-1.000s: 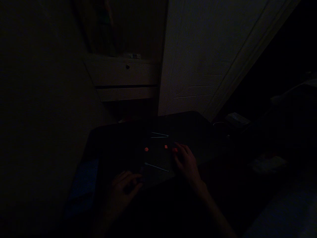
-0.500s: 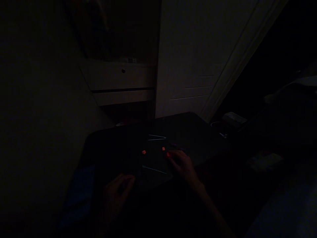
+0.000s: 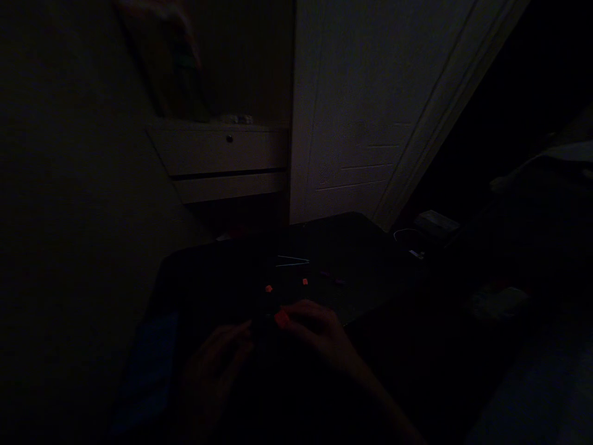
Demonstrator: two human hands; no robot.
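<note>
The scene is very dark. My right hand (image 3: 315, 330) is over the near part of a dark table (image 3: 365, 259), fingers pinched on a small orange piece (image 3: 280, 318). My left hand (image 3: 217, 358) rests just beside it at the table's near edge, fingers curled; what they hold, if anything, is hidden. Two more small orange pieces (image 3: 269, 288) (image 3: 304, 282) lie on the table beyond my hands. A pair of thin pale sticks (image 3: 291, 261) lies farther back.
A pale cabinet with a drawer and knob (image 3: 229, 148) stands behind the table, next to a white door (image 3: 365, 111). A small box and a looped cord (image 3: 428, 225) are at the right. Something blue (image 3: 152, 352) shows at the lower left.
My right hand has lifted an orange piece from the table's right side and carried it left and nearer, beside my left hand. The thin stick that lay near my hands is now covered.
</note>
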